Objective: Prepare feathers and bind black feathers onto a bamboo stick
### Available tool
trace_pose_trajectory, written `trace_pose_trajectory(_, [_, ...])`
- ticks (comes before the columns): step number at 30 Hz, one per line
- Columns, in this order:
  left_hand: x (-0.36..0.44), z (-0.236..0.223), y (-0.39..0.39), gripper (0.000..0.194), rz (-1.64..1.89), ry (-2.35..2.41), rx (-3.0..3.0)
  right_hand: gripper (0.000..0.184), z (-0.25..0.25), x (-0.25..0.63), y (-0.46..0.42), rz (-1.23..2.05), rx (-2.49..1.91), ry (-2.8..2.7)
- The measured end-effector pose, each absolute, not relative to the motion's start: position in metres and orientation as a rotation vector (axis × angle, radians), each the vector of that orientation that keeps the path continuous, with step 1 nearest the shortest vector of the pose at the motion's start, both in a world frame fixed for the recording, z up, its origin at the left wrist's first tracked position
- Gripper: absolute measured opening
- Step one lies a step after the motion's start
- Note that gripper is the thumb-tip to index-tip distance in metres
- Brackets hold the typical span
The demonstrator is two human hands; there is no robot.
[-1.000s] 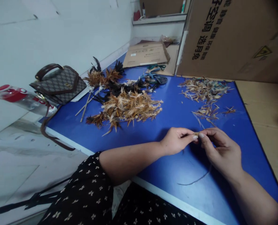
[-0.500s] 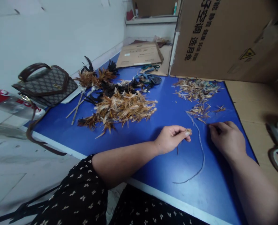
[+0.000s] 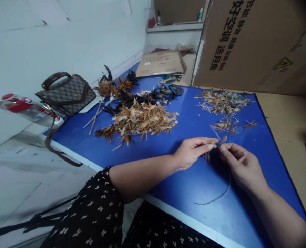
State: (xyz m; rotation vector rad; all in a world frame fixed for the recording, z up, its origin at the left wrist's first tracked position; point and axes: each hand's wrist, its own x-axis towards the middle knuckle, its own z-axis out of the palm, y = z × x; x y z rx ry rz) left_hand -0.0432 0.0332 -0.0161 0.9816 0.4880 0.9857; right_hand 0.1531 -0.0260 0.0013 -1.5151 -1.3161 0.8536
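My left hand (image 3: 194, 151) pinches a small bunch of tan feathers (image 3: 206, 156) above the blue table, their tips hanging below the fingers. Close beside it, my right hand (image 3: 242, 163) is closed on a small brown feather (image 3: 223, 139) between thumb and forefinger. The fingertips of the two hands almost meet, and my fingers partly cover both holds. Under the right hand, a thin grey cord (image 3: 221, 195) curves over the table. Beyond the hands lies a loose scatter of feather pieces (image 3: 226, 124).
A large pile of brown feathers (image 3: 145, 119) lies left of centre, with black feathers (image 3: 139, 99) behind it. More feather scraps (image 3: 222, 101) lie at the back right. A handbag (image 3: 67, 93) and a bottle (image 3: 30, 110) are at the left. A cardboard box (image 3: 256, 48) stands behind.
My right hand went away to the right and down near the table, then returned to the left hand with a brown feather. My left hand kept its pinch. The view shifted slightly and came back.
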Motion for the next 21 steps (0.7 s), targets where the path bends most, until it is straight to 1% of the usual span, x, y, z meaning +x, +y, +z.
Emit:
trace_pose_trajectory(5, [-0.044, -0.014, 0.033, 0.04, 0.941, 0.422, 0.953, 0.054, 0.009, 0.141, -0.028, 1.132, -1.315, -1.22])
trace_pose_trajectory(9, [-0.044, -0.017, 0.033, 0.041, 0.949, 0.471, 0.949, 0.052, 0.012, 0.142, -0.027, 1.181, -1.296, -1.245])
trace_pose_trajectory(12, [-0.045, -0.019, 0.034, 0.041, 0.969, 0.513, 0.982, 0.051, 0.009, 0.149, -0.027, 1.133, -1.346, -1.281])
trace_pose_trajectory(14, [-0.046, -0.02, 0.035, 0.039, 1.0, 0.553, 1.044, 0.05, 0.006, 0.156, -0.027, 1.043, -1.371, -1.256])
trace_pose_trajectory(18, [-0.049, -0.021, 0.036, 0.026, 1.039, 0.657, 1.283, 0.044, 0.002, 0.169, -0.026, 0.913, -1.403, -1.185])
trace_pose_trajectory(21, [-0.051, -0.02, 0.036, 0.021, 1.052, 0.64, 1.435, 0.044, 0.003, 0.171, -0.026, 0.851, -1.461, -1.178])
